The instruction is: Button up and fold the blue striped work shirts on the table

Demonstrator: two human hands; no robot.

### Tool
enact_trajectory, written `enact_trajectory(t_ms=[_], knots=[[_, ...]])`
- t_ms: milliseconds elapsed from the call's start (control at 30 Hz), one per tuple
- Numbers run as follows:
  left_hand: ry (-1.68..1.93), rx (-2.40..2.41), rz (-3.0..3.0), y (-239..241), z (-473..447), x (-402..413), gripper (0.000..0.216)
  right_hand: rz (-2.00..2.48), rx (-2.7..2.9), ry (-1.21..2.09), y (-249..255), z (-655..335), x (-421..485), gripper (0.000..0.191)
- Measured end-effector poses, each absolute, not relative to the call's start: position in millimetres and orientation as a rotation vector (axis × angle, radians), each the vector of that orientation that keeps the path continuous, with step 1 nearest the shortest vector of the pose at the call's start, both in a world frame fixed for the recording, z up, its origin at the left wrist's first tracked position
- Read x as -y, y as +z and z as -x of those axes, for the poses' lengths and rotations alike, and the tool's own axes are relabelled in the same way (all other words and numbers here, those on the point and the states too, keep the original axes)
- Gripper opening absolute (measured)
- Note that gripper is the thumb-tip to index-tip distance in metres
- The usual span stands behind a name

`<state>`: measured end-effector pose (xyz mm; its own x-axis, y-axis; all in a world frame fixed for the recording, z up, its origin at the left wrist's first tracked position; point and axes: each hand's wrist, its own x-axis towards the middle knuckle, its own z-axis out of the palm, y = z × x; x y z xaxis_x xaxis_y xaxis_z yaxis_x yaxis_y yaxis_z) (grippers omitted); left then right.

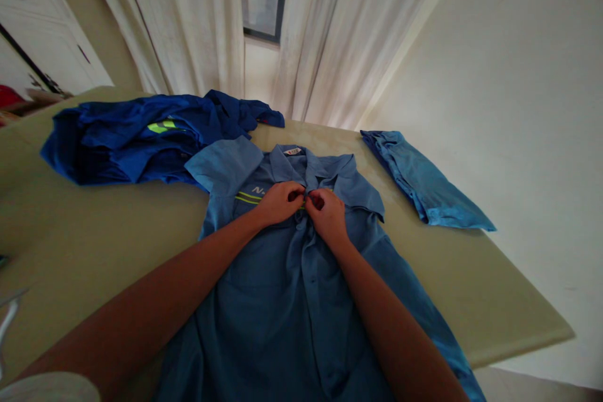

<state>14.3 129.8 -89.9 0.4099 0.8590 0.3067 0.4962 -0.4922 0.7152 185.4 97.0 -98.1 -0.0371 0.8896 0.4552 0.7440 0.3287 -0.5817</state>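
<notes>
A blue short-sleeved shirt (268,289) lies front side up, its collar pointing away from me. Yellow-green stripes and pale lettering cross its chest, and a white label shows inside the collar. My left hand (281,202) pinches the front placket just below the collar. Right beside it, my right hand (326,212) pinches the same placket, fingertips nearly touching those of the left. Whatever button lies between the fingers is hidden. Below the hands, the placket runs down with small buttons along it.
A crumpled dark blue garment (117,138) with a yellow-green patch lies at the far left of the table (141,226). Folded light blue cloth (424,179) rests at the right, near the wall. Curtains (188,19) hang behind, and a white cabinet (47,25) stands back left.
</notes>
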Motion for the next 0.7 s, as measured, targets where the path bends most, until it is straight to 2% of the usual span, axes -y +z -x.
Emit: enact_trajectory(t_ms=[700], knots=[[0.980,-1.077,-1.979,-96.0,-13.9,-131.5,0.018,1.446,1.796,0.201,-92.9,-182.5,-93.8,0.009]])
